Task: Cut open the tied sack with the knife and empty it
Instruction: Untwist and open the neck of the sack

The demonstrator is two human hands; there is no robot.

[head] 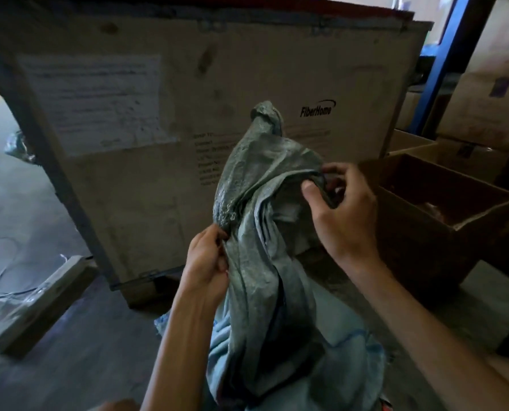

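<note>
A grey-green woven sack (pixel 259 221) hangs limp in front of me, its twisted top corner pointing up against the crate. My left hand (pixel 207 259) pinches the sack's left edge, low down. My right hand (pixel 339 209) grips the sack's upper right fold, thumb on the near side and fingers curled behind it. The lower part of the sack bunches pale blue near my lap. No knife is in view.
A large wooden crate (pixel 188 114) marked FiberHome stands right behind the sack. An open brown cardboard box (pixel 443 209) sits to the right, more boxes behind it. A wooden plank (pixel 40 304) lies on the concrete floor at left. A blue post (pixel 446 63) rises at upper right.
</note>
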